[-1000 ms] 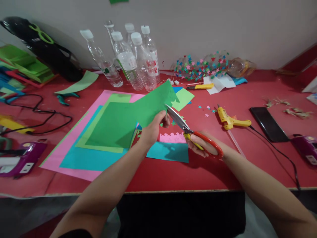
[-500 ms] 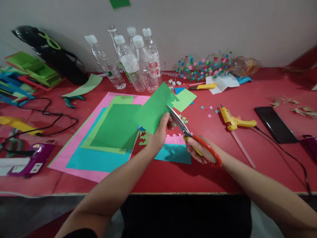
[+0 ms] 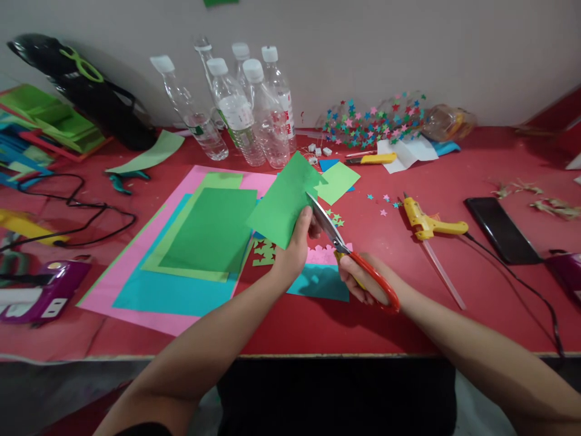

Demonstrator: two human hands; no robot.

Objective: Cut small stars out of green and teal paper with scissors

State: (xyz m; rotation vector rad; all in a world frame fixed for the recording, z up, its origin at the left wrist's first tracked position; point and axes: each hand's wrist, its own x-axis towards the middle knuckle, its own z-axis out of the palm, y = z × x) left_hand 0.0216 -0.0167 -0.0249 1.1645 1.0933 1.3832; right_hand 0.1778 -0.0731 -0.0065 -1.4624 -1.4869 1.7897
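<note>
My left hand (image 3: 297,245) pinches the lower right edge of a green paper sheet (image 3: 285,197), holding it above the table. Small notches show along the sheet's upper right edge. Closed around the handles of the red-and-yellow scissors (image 3: 374,280) is my right hand (image 3: 356,278). The blades point up and left, their tips at the green sheet beside my left thumb. Beneath my hands lie a blue paper piece (image 3: 320,283), a pink paper strip (image 3: 318,254) with a jagged edge and small light green stars (image 3: 336,219).
Layered coloured sheets (image 3: 206,230) lie at left. Plastic bottles (image 3: 236,112) stand behind, near a star-covered bottle (image 3: 372,124). A yellow glue gun (image 3: 424,221), its cord and a black phone (image 3: 502,230) lie at right. A yellow cutter (image 3: 379,158) rests at the back.
The scissors' handles have shifted slightly left and down with my right hand, while the tips stay at the green sheet. The view has moved a little.
</note>
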